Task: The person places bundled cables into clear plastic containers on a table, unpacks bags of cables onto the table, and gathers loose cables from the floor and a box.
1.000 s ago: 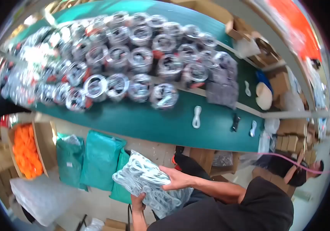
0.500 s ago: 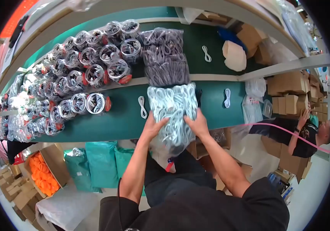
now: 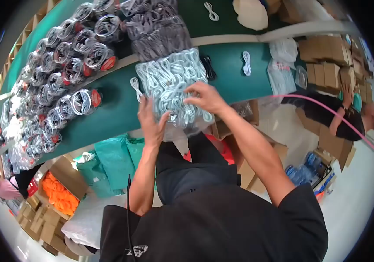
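Observation:
A clear plastic bag of white coiled cables [image 3: 171,72] lies at the front edge of the green table, its near end hanging over. My left hand [image 3: 152,122] is at the bag's lower left side, thumb and fingers apart, slightly blurred. On the right part of the bag, my right hand [image 3: 206,98] rests with bent fingers and a gap between thumb and forefinger. One white cable coil [image 3: 136,88] lies just left of the bag. To its right are a black cable coil [image 3: 208,67] and another white cable coil [image 3: 246,63].
Bagged dark grey cables [image 3: 160,37] lie behind the white ones. Rows of clear jars with red labels [image 3: 75,70] fill the table's left. Cardboard boxes [image 3: 324,50] are stacked at right, near another person's hand [image 3: 347,95]. Green bags [image 3: 115,161] stand below the table.
The view has shifted, so the table sits higher and further left in it. My right hand has moved further in over the cables. My left hand has loosened from the bag's side.

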Demonstrator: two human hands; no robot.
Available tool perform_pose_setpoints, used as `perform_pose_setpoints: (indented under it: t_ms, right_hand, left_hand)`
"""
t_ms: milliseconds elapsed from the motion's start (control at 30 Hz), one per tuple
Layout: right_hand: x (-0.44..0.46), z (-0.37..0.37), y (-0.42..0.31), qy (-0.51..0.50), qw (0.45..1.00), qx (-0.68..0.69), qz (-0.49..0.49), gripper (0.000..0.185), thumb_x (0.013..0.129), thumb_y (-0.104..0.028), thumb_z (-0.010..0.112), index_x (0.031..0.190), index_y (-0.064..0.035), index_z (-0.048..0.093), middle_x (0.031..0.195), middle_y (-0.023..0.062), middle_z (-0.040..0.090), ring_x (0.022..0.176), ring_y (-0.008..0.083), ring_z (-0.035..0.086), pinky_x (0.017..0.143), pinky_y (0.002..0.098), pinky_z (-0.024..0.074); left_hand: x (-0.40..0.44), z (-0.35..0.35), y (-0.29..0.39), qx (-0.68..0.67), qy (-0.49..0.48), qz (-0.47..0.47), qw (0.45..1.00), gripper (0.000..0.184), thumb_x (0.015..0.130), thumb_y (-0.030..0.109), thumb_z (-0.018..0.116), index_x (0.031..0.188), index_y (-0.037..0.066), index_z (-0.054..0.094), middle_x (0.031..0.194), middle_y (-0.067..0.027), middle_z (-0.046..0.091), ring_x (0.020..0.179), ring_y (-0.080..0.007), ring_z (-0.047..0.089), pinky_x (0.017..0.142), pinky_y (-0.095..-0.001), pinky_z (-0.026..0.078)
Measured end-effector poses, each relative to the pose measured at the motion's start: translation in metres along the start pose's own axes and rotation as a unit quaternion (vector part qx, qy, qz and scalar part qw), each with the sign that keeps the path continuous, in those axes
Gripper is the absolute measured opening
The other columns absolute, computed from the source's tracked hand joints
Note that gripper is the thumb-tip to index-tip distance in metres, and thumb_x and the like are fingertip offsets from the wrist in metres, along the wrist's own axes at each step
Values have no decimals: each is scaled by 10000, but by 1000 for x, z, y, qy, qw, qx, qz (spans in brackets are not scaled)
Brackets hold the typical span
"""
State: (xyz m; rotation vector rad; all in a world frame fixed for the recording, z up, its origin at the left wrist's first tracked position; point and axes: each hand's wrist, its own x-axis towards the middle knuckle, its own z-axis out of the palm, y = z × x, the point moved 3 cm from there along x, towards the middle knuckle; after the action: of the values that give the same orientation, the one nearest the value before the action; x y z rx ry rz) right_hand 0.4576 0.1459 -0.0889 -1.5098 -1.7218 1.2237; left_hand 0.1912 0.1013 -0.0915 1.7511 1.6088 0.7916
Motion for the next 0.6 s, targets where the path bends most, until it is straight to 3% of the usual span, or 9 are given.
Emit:
perform_pose_setpoints:
  t_ms: [33, 100, 133, 167, 300, 367, 433, 467, 600]
  right_hand:
    - [-17, -19, -7, 91, 989, 85, 79, 377, 910, -304, 894, 979, -26, 648, 918, 71, 695, 813, 168, 658, 769, 348, 542]
    - [-76, -35, 18, 345, 918, 64, 187, 395, 917, -329, 893, 999, -31, 647, 860, 44, 662, 793, 132, 620, 756, 333, 533]
    - [-105, -17, 36, 379, 884, 96, 254, 461, 890, -371, 919, 1017, -34, 631, 827, 25, 624, 767, 132, 579, 741, 339, 535]
    - [-132, 21, 78, 300, 888, 84, 339, 580, 846, -388, 951, 1180, -25, 645, 990, 65, 695, 896, 174, 652, 847, 356, 561]
    - [-132, 90, 81, 224, 886, 280, 294, 902, 843, -376, 958, 1520, 29, 520, 1477, 152, 614, 1287, 240, 627, 1105, 410, 503]
    - [-120, 99, 73, 321, 836, 376, 238, 778, 845, -372, 961, 1411, 42, 624, 1324, 135, 706, 1152, 200, 682, 1019, 387, 549]
    - [-123, 115, 79, 247, 795, 470, 294, 608, 863, -392, 944, 1251, 23, 729, 1115, 92, 766, 997, 158, 714, 901, 347, 580]
    - [-127, 127, 78, 271, 822, 401, 301, 481, 904, -416, 905, 1105, 1, 773, 939, 18, 748, 838, 115, 684, 769, 304, 562]
    - [-142, 118, 12, 344, 766, 503, 204, 318, 956, -318, 830, 1030, -17, 757, 868, -5, 694, 741, 84, 601, 692, 290, 513]
  left_hand:
    - [-22, -16, 1, -23, 53, -26, 998, 854, 914, 242, 873, 1602, -14, 436, 1636, -241, 470, 1510, -402, 439, 1245, -497, 352]
    - [-101, 0, -49, -114, 99, -300, 942, 995, 871, 304, 928, 1618, -30, 362, 1586, -227, 497, 1501, -343, 443, 1232, -469, 374]
    - [-119, 16, -63, -108, 84, -295, 946, 995, 871, 304, 928, 1618, -30, 362, 1586, -227, 497, 1501, -343, 443, 1232, -469, 374]
    - [-136, 33, -74, -121, 8, -288, 950, 980, 866, 296, 928, 1597, -33, 365, 1561, -211, 507, 1470, -324, 470, 1226, -460, 382]
    - [-89, 64, -74, -235, -146, -317, 907, 886, 879, 269, 921, 1545, -15, 409, 1488, -172, 549, 1348, -304, 564, 1156, -445, 461]
    - [-87, 69, -79, -276, -157, -332, 888, 730, 919, 252, 896, 1488, 28, 497, 1395, -131, 615, 1260, -272, 620, 1094, -451, 517]
    - [-86, 72, -70, -448, -181, -423, 766, 509, 975, 226, 849, 1388, 76, 591, 1313, -87, 658, 1223, -247, 644, 1072, -460, 527]
    - [-90, 68, -56, -448, -197, -410, 769, 256, 1071, 223, 730, 1266, 70, 667, 1138, -31, 702, 1041, -192, 691, 926, -427, 574]
    - [-77, 43, -33, -455, -207, -390, 774, 369, 1077, 300, 716, 1349, 68, 627, 1249, -60, 683, 1139, -242, 686, 972, -465, 566]
